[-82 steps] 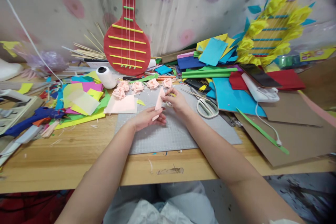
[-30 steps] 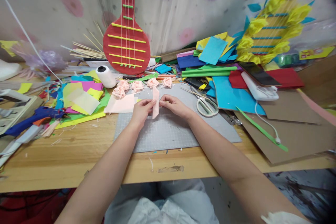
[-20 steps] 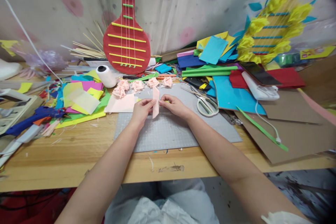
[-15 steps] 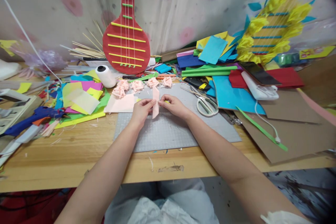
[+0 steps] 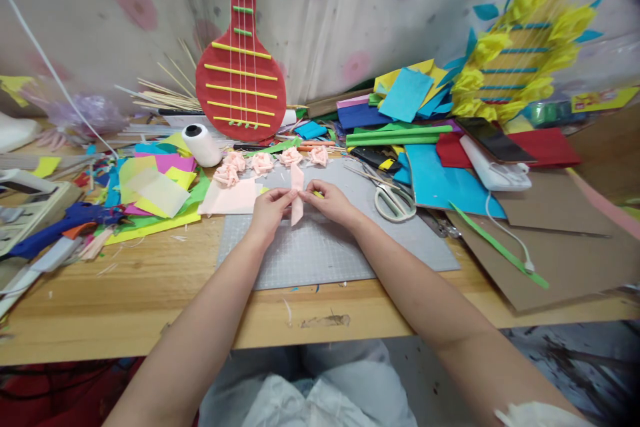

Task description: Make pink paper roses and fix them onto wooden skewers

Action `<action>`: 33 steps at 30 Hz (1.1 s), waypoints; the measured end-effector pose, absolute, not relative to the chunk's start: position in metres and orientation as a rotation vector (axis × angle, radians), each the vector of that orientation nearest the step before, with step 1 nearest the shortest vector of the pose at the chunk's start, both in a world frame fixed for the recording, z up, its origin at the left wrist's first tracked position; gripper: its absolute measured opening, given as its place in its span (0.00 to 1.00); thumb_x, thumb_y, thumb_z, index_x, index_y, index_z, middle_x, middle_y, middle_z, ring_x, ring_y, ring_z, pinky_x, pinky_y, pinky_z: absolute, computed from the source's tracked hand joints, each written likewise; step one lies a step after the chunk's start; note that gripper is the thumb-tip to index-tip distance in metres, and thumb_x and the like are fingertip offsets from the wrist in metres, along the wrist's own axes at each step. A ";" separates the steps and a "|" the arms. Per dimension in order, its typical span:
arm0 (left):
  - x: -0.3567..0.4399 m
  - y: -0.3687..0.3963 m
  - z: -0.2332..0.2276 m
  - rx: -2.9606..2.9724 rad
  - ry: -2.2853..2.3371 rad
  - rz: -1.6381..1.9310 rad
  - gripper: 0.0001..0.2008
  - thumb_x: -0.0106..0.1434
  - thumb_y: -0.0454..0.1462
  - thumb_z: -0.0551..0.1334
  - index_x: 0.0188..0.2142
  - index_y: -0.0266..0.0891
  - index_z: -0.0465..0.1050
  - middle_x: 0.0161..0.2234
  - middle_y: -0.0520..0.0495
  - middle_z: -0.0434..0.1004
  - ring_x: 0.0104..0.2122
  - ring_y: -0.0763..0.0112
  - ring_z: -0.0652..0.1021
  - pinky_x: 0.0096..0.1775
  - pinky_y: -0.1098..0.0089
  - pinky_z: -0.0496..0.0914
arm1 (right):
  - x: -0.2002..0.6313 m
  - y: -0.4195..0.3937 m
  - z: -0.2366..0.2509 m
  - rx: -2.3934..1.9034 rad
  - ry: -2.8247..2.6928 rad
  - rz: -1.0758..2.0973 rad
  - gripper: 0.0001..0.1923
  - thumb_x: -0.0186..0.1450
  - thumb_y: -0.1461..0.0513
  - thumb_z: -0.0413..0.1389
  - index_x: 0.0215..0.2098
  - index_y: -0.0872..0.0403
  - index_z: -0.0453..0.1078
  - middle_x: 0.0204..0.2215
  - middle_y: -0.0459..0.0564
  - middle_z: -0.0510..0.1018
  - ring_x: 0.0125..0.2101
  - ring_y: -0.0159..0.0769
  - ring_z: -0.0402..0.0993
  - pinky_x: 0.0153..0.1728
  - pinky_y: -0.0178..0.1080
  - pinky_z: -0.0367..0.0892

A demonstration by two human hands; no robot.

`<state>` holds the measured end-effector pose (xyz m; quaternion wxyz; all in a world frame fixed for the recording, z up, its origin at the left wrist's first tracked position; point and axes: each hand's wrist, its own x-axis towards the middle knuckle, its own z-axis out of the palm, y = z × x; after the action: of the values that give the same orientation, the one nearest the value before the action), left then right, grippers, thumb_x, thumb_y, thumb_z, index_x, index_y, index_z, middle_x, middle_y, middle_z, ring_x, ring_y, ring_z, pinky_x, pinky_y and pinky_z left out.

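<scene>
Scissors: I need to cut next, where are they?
In the head view, the scissors lie on the grey cutting mat, just right of the right hand, beside the blue sheet.

strip (image 5: 297,195): you pinch soft, matt pink paper
mat (image 5: 320,253): matt grey, gridded, smooth under your hands
table (image 5: 150,293): bare wood, scuffed
scissors (image 5: 390,197): shiny metal blades, plastic handles

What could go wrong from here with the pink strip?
Both hands, left hand and right hand, pinch the thin pink strip at its middle, so it may crease or tear if pulled unevenly. The paper roses lie just behind the hands and could be knocked. The scissors lie beside the right hand, where the wrist might catch them.
</scene>
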<state>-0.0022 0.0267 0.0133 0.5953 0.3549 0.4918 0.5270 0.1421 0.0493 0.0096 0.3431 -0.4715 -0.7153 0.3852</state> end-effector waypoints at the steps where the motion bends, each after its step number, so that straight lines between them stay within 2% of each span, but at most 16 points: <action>1: -0.002 0.027 0.013 0.822 1.141 1.224 0.17 0.37 0.43 0.69 0.25 0.33 0.73 0.23 0.50 0.72 0.23 0.75 0.72 0.26 0.73 0.67 | 0.142 0.049 0.010 -1.234 -1.865 0.993 0.16 0.56 0.50 0.50 0.22 0.54 0.58 0.20 0.41 0.61 0.24 0.27 0.56 0.27 0.32 0.52; 16: -0.002 0.027 0.013 0.841 1.123 1.220 0.19 0.37 0.44 0.69 0.26 0.33 0.72 0.23 0.51 0.72 0.23 0.77 0.71 0.27 0.73 0.68 | 0.141 0.050 0.008 -1.357 -1.878 0.849 0.18 0.56 0.49 0.50 0.21 0.54 0.58 0.20 0.41 0.63 0.24 0.28 0.58 0.27 0.32 0.52; 23: -0.001 0.025 0.014 0.871 1.162 1.208 0.20 0.37 0.44 0.69 0.28 0.33 0.72 0.24 0.50 0.73 0.23 0.76 0.72 0.26 0.73 0.68 | 0.142 0.050 0.011 -1.380 -1.914 0.775 0.15 0.56 0.52 0.50 0.21 0.54 0.59 0.20 0.42 0.64 0.24 0.28 0.59 0.27 0.32 0.53; 29: -0.001 0.028 0.011 0.867 1.164 1.213 0.19 0.37 0.43 0.69 0.27 0.33 0.73 0.23 0.50 0.73 0.22 0.76 0.72 0.25 0.73 0.68 | 0.156 0.052 0.016 -1.168 -1.968 1.045 0.12 0.59 0.56 0.47 0.26 0.55 0.65 0.26 0.44 0.71 0.29 0.29 0.64 0.31 0.32 0.58; 33: -0.001 0.028 0.011 0.855 1.166 1.204 0.18 0.37 0.43 0.69 0.26 0.33 0.72 0.23 0.50 0.72 0.21 0.76 0.71 0.24 0.74 0.67 | 0.162 0.053 0.019 -1.094 -1.952 1.194 0.09 0.59 0.59 0.48 0.28 0.55 0.65 0.30 0.46 0.74 0.33 0.30 0.67 0.34 0.33 0.61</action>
<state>-0.0009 0.0284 0.0107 0.5891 0.3671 0.5008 0.5172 0.1619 0.0527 0.0189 0.2978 -0.4117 -0.7347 0.4494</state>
